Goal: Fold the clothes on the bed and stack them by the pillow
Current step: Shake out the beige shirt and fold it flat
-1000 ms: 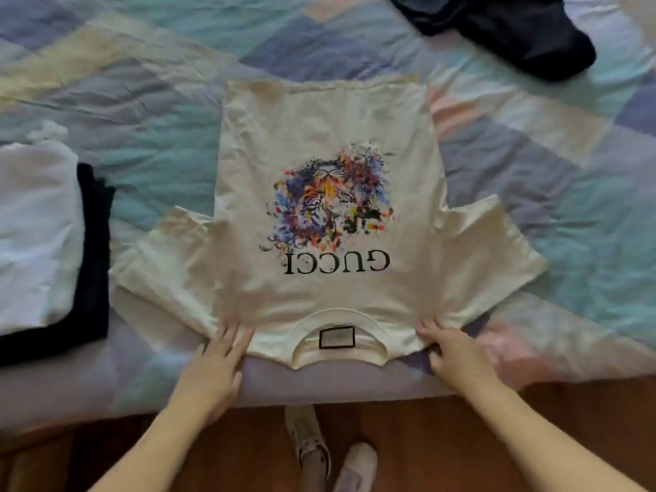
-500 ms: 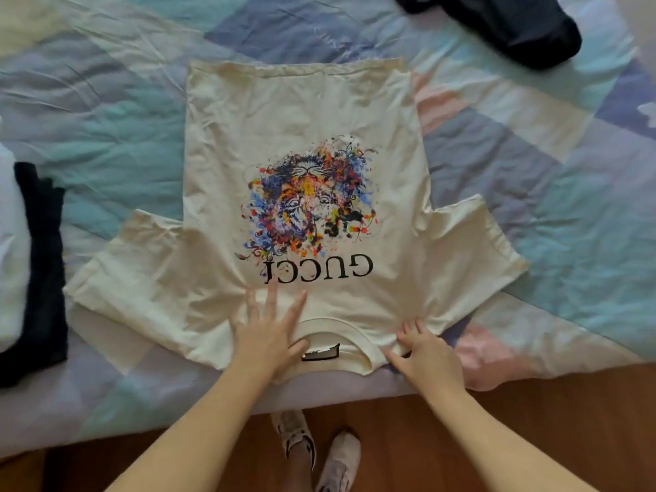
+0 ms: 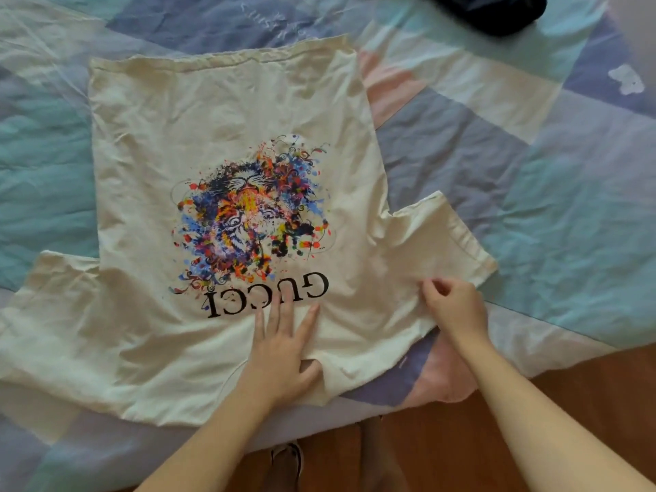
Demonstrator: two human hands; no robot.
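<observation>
The cream T-shirt (image 3: 227, 165) lies print-up and spread flat on the patchwork bedspread (image 3: 550, 207), collar at the near bed edge and hem pointing away, so its long axis runs from the person out across the bed. It looks light, limp and creasy, best taken by a shoulder seam or sleeve. The left hand (image 3: 284, 353) presses flat with straight fingers just below the lettering, while the right hand (image 3: 456, 307) pinches the right sleeve.

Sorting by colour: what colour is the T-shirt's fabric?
Cream T-shirt, with a multicoloured print; head view.
</observation>
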